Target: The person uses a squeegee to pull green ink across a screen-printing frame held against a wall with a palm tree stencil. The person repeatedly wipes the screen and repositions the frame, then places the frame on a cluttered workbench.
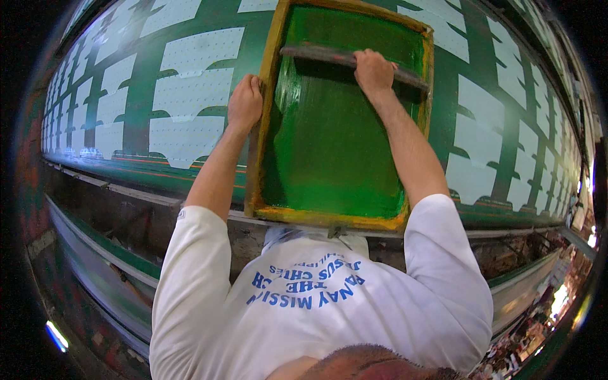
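A screen printing frame [271, 79] with a worn yellow-brown wooden rim lies on the long table in front of me. Its mesh [335, 152] is coated in wet-looking green ink. My right hand [375, 73] is closed around a dark squeegee [316, 54], which spans the far part of the mesh from side to side, slightly tilted. At the frame's left side, my left hand [246, 103] has its fingers curled against the outer edge of the wood, gripping it.
Pale blue fabric pieces [193, 92] lie in rows on the green table [140, 95], with more pale pieces [475, 126] right of the frame. A rail [139, 194] runs along the table's near edge. Other long green-edged tables [101, 253] stand lower left and right.
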Available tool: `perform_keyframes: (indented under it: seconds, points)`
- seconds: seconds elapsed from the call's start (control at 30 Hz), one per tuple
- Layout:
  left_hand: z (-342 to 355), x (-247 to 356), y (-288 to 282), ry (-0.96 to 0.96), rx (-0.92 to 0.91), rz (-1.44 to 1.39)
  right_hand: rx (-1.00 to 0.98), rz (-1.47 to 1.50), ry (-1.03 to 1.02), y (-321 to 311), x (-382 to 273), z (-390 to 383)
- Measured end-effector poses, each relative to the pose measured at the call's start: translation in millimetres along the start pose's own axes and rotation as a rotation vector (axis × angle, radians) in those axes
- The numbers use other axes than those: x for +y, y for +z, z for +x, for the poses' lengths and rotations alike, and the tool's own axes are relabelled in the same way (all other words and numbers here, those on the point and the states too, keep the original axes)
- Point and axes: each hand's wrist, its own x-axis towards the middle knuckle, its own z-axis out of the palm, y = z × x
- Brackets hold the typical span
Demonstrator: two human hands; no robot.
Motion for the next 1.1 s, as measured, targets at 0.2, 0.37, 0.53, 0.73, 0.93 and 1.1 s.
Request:
perform_keyframes:
  seconds: [0.2, 0.37, 0.53, 0.73, 0.93, 1.1]
  points:
    - [-1.9, 1.9, 2.3, 0.060, 0.043, 0.074, -0.060, -0.042, -0.107, -6.7, 44.0, 103.2]
    - [-6.7, 2.7, 4.0, 0.054, 0.089, 0.086, -0.257, -0.066, -0.124, -30.7, 67.2, 153.3]
    - [-6.2, 2.3, 4.1, 0.049, 0.093, 0.110, -0.235, -0.021, -0.087, -29.0, 82.6, 183.5]
    - [-2.9, -12.9, 14.6, 0.186, 0.191, 0.165, -0.307, -0.086, -0.195, -30.5, 75.7, 167.1]
    - [5.5, -41.5, 20.0, 0.362, 0.148, 0.330, -0.264, -0.020, -0.190, -50.5, 39.3, 40.8]
    - [1.6, -45.2, 32.5, 0.465, 0.318, 0.481, -0.339, -0.007, -0.192, -68.8, -5.3, -102.1]
